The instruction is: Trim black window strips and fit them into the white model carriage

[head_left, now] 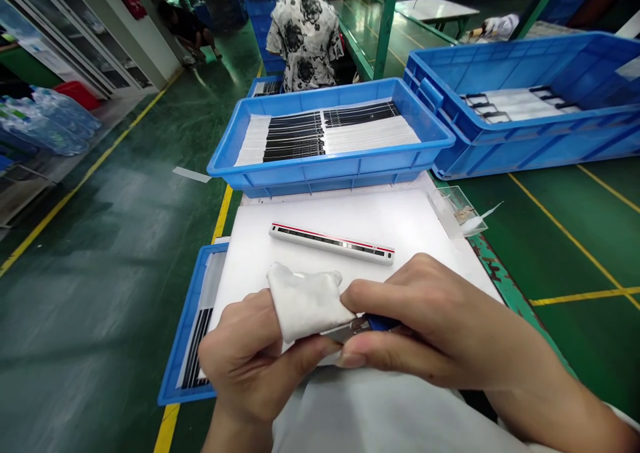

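Note:
In front of my body, my left hand (255, 353) is closed on a folded white cloth (310, 303), which wraps over its fingers. My right hand (415, 319) grips a utility knife (383, 322) with a blue handle. Its metal blade lies against the lower edge of the cloth, close to my left thumb; the blade's tip is hidden. Just beyond both hands, a long narrow white plastic part (333, 243) with a red line and a dark strip lies slantwise on the white work surface (250, 239).
A blue crate (325, 179) with rows of black and white strips stands at the far edge. Another blue crate (540, 149) is to the right, and a lower blue bin (173, 366) to the left. A small clear box (463, 206) sits at the right edge. A person (305, 36) sits ahead.

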### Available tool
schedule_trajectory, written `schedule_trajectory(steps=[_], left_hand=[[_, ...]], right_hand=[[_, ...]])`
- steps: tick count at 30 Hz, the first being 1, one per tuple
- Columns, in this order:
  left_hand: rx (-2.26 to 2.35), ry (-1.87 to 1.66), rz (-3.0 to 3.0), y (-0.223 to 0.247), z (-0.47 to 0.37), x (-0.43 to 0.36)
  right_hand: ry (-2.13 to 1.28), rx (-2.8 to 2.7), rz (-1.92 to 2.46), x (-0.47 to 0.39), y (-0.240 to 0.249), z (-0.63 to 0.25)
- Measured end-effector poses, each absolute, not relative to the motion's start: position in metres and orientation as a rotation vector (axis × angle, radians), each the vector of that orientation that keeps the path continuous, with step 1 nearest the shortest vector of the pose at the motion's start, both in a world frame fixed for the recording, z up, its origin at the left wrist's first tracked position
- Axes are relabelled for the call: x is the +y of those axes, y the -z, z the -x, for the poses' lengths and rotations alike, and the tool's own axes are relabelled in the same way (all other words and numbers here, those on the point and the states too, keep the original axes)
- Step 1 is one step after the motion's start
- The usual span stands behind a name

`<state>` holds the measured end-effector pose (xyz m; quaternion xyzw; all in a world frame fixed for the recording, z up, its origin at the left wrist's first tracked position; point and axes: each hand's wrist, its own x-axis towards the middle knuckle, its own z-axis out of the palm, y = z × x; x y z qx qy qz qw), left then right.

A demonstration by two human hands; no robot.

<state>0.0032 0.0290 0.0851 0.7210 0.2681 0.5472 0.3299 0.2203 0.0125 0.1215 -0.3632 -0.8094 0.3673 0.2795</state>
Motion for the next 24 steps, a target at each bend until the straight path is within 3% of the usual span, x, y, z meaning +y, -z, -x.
schedule_trajectory(steps=[24], left_hand=[[0.722, -1.336, -1.944, -0.0912, 0.0011, 0.0248]], right_hand=[[-0.912, -2.198, 1.006, 0.0139, -0.1217, -0.2207]])
